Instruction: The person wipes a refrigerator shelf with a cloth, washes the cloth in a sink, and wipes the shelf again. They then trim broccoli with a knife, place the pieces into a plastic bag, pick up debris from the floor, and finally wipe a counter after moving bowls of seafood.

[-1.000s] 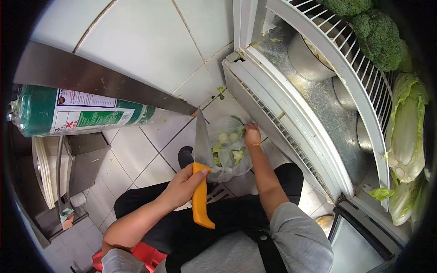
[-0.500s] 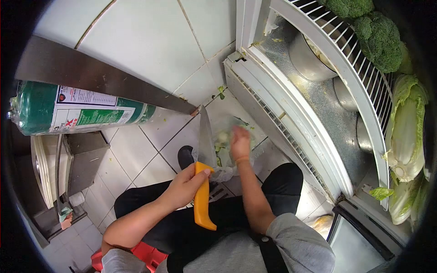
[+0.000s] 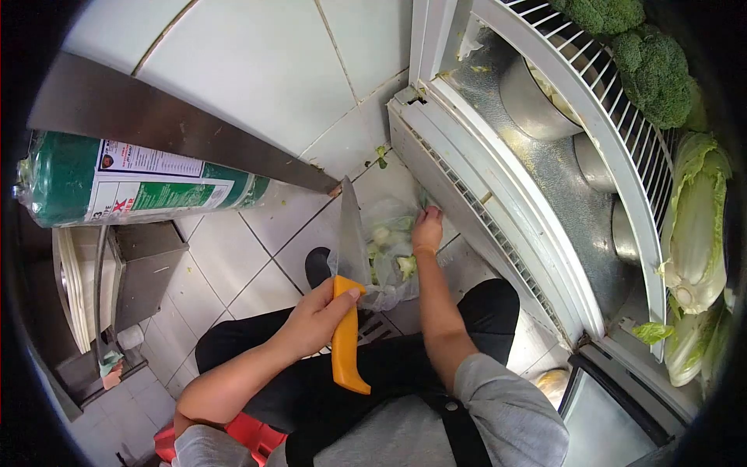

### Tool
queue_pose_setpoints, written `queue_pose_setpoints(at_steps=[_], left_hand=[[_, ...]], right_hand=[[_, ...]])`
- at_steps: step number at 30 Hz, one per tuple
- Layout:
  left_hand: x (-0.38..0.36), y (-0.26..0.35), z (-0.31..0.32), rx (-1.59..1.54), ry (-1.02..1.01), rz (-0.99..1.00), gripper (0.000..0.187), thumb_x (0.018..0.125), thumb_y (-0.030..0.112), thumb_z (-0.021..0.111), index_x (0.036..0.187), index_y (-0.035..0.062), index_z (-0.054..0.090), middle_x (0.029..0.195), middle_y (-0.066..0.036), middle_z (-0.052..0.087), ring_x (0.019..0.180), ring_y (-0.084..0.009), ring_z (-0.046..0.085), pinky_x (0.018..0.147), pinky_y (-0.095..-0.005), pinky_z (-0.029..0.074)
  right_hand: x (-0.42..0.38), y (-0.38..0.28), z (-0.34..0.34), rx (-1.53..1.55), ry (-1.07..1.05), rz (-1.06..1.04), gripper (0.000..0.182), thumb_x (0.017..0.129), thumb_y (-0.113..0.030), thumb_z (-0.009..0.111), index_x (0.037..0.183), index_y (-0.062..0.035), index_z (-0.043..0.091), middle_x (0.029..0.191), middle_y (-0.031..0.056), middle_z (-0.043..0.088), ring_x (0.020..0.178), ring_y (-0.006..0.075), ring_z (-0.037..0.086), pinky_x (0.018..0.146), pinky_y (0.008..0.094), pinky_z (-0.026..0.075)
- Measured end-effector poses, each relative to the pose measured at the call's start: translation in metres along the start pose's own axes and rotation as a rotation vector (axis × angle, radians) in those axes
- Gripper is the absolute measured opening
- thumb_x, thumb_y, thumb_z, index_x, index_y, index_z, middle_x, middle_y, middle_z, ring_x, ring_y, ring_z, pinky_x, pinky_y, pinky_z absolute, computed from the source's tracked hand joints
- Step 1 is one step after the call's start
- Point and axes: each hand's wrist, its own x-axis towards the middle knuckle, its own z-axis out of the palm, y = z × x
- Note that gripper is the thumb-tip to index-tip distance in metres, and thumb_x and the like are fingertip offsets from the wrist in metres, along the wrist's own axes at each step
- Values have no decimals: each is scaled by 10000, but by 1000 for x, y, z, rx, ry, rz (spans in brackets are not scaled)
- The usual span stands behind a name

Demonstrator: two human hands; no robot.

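A large knife (image 3: 353, 233) points up and away from me, its yellow handle (image 3: 347, 342) wrapped by my left hand (image 3: 317, 317). The wide blade hangs over the left side of a clear plastic bag (image 3: 393, 294) on the floor between my legs. Pale green vegetable trimmings (image 3: 381, 237) lie in the bag, with a cut light-green piece (image 3: 406, 267) near its right side. My right hand (image 3: 427, 232) is at the bag's far right edge, fingers closed on what looks like its plastic; the fingertips are partly hidden.
On the right stands an open fridge (image 3: 537, 210) with metal pots (image 3: 537, 101). Its wire shelf (image 3: 615, 86) borders broccoli (image 3: 652, 74) and a Chinese cabbage (image 3: 695, 226). A wrapped green cylinder (image 3: 66, 183) lies at left beneath a metal edge (image 3: 171, 117). A red stool (image 3: 253, 440) is under me.
My right hand has moved slightly right and away from me, from over the bag to its edge. The cut light-green piece now shows. The knife stays almost still in my left hand.
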Motion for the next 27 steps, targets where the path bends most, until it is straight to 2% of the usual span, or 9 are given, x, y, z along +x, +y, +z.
queue_pose_setpoints(at_steps=[2, 4, 8, 10, 14, 16, 20, 22, 27], left_hand=[[2, 3, -1, -1, 2, 19, 297, 912, 298, 477, 1010, 20, 509, 788, -18, 517, 685, -93, 499, 611, -235, 413], [0, 6, 0, -53, -8, -73, 298, 912, 299, 478, 1007, 18, 508, 783, -16, 515, 691, -87, 492, 618, -230, 408], [2, 4, 1, -4, -6, -27, 300, 913, 301, 478, 1011, 20, 508, 786, -15, 513, 695, -86, 491, 623, -231, 408], [1, 4, 1, -25, -20, -16, 300, 912, 302, 478, 1011, 21, 511, 787, -16, 513, 694, -88, 491, 625, -231, 408], [1, 3, 1, -40, -18, -44, 308, 912, 309, 477, 1007, 19, 514, 789, -18, 514, 700, -92, 497, 627, -235, 410], [2, 0, 0, -18, -7, -35, 312, 911, 316, 474, 995, 19, 517, 786, -23, 516, 702, -97, 506, 626, -239, 414], [4, -2, 0, -45, -28, -91, 330, 913, 343, 462, 1009, 34, 525, 838, -22, 513, 739, -105, 484, 664, -242, 402], [5, -3, 1, -45, -20, -96, 321, 907, 332, 478, 966, 18, 513, 771, -30, 516, 662, -106, 514, 594, -240, 418], [3, 1, -3, -32, -12, -113, 333, 906, 342, 480, 967, 16, 510, 772, -26, 515, 657, -98, 509, 583, -234, 413]], right_hand=[[-19, -25, -23, 123, 137, -20, 162, 819, -107, 521, 972, -60, 546, 1019, 167, 542, 889, 332, 580, 728, 420, 488], [-46, -42, -38, 252, -196, -225, 118, 815, -110, 533, 902, -48, 582, 1016, 153, 549, 881, 330, 560, 717, 399, 476], [-41, -30, -41, 70, -116, -298, 104, 791, -89, 553, 866, -51, 614, 999, 138, 561, 910, 327, 542, 731, 397, 466], [-17, -4, -33, 42, 160, -168, 143, 757, -74, 575, 887, -57, 632, 918, 144, 585, 950, 320, 526, 761, 400, 459], [-4, 37, -6, -170, 99, -210, 119, 705, -32, 564, 811, -52, 615, 868, 134, 596, 805, 332, 560, 759, 399, 451], [-2, 43, 4, -34, 11, 15, 105, 720, -25, 541, 790, -53, 614, 825, 136, 593, 730, 332, 565, 689, 396, 473], [-22, -17, -39, 146, 113, -63, 83, 735, -73, 545, 759, -48, 621, 769, 154, 605, 685, 330, 583, 645, 389, 483], [-38, -38, -48, 182, -528, -64, 115, 750, -130, 560, 794, -55, 635, 833, 181, 613, 805, 368, 580, 724, 434, 468], [4, -83, -27, 124, -329, -174, 148, 743, -143, 562, 785, -19, 632, 798, 201, 617, 766, 374, 589, 716, 412, 475]])
